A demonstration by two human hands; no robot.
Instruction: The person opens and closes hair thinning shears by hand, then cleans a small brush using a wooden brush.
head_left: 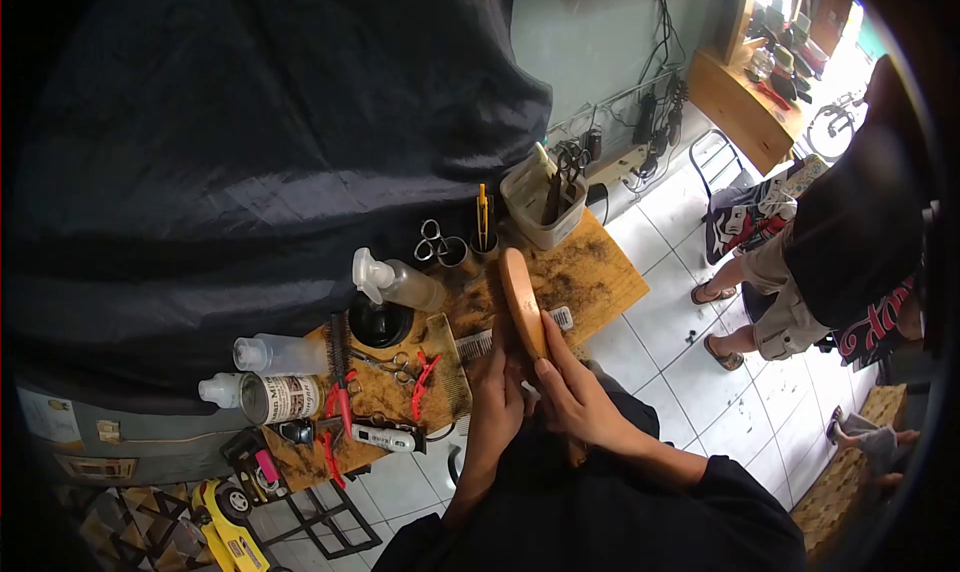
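A wooden brush (523,297) with a long, smooth, curved back is held up over the front of the wooden table, tilted away from me. My right hand (580,397) grips its handle, thumb lying on the wood. Against the other side of the brush, my left hand (495,402) is closed; its fingertips are partly hidden behind it. The bristles are mostly out of sight. Below lie a pale comb (475,345) and a wide clear comb (448,357). Dark hair clippings are scattered on the tabletop (610,272) close by.
A spray bottle (400,280), scissors (402,370), red hair clips (424,384), a white clipper (385,438), a can (280,399) and a tool bin (545,207) crowd the table. A black cape (250,152) hangs behind. To the right stands another person (850,232).
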